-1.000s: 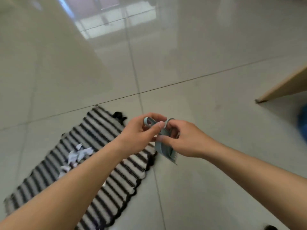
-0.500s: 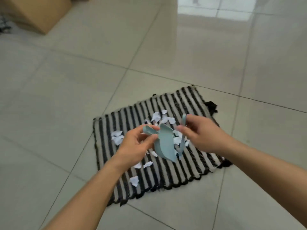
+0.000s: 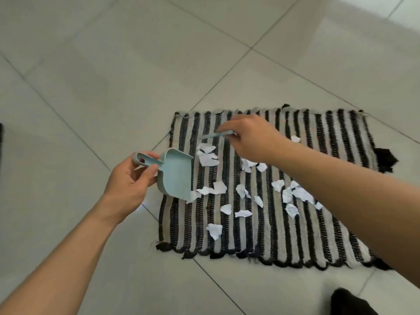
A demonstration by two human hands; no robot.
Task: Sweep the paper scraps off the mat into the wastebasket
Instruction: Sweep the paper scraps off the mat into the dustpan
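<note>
A black-and-white striped mat [image 3: 322,228] lies on the tiled floor. Several white paper scraps [image 3: 243,190] are scattered over its middle. My left hand [image 3: 129,180] grips the handle of a pale blue dustpan [image 3: 176,176], whose open mouth rests on the mat's left edge, touching a scrap. My right hand [image 3: 247,137] hovers above the mat's far left part and is shut on a thin pale blue brush [image 3: 216,134]; only its handle shows, pointing left. No wastebasket is in view.
Glossy beige floor tiles [image 3: 91,87] surround the mat. A dark object [image 3: 350,302] sits at the bottom right edge. A black scrap of cloth [image 3: 385,159] pokes out at the mat's right side.
The view has dropped closer to the mat. My hands have drawn apart: the left has lowered the dustpan to the mat's left edge, the right has carried the brush over the far side.
</note>
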